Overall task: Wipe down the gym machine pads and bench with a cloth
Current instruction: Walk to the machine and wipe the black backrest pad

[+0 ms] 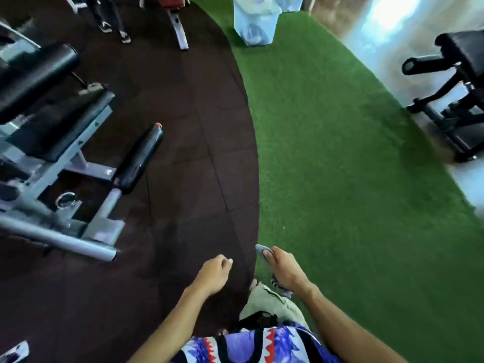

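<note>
My right hand [284, 268] is low in the middle of the view, closed around a grey cloth [262, 250] whose ends stick out in front of and behind the fist. My left hand [214, 272] hangs beside it with fingers curled and nothing in it. A grey-framed gym machine [60, 163] stands at the left, with a black seat pad [60, 127], a black roller pad [140, 157] on a lever and a larger black roller [34, 77] behind. Both hands are well apart from the machine.
Dark rubber flooring [170, 100] meets green turf [340, 153] along a curved edge. A black bench machine [455, 87] stands at the far right. A pale blue bin [255, 19] sits at the top centre. Another person's legs [112, 22] and a machine foot [179, 27] appear at the top left.
</note>
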`<state>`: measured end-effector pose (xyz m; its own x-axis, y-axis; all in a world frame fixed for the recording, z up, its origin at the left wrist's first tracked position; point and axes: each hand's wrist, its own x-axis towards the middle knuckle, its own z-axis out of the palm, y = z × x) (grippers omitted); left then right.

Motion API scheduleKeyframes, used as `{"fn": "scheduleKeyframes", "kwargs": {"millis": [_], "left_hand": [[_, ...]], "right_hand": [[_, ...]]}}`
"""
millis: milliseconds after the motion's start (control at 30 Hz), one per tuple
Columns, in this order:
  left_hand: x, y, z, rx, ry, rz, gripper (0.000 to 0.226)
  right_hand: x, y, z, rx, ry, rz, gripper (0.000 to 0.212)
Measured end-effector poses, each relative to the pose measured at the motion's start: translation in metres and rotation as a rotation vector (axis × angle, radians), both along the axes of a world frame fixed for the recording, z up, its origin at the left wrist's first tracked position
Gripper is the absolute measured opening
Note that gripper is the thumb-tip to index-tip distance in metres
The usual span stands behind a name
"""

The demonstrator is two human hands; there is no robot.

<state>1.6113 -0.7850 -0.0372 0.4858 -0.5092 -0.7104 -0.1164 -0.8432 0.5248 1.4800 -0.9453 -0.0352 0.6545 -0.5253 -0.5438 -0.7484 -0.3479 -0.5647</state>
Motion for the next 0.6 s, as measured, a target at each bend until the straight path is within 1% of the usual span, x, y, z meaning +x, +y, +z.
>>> {"fn": "scheduleKeyframes", "kwargs": {"millis": [200,333,467,600], "left_hand": [[0.156,-0.109,-0.023,-0.012,-0.013,0.076,0.031],[0.262,-0.183,-0.025,0.0,-0.027,0.143,0.027],[0.362,-0.245,-0.018,-0.047,0.0,0.281,0.031],[0.474,-0.298,-0.024,-0.053,0.015,0.343,0.036]], "right_hand": [[0.167,-0.123,-0.014,-0.03,-0.004,0.101,0.034],[0.281,-0.208,-0.012,-0.03,-0.005,0.179,0.038],[0.401,-0.277,0.0,-0.029,-0.013,0.248,0.03],[0.525,-0.327,-0.005,-0.023,-0.017,0.298,0.031]]}}
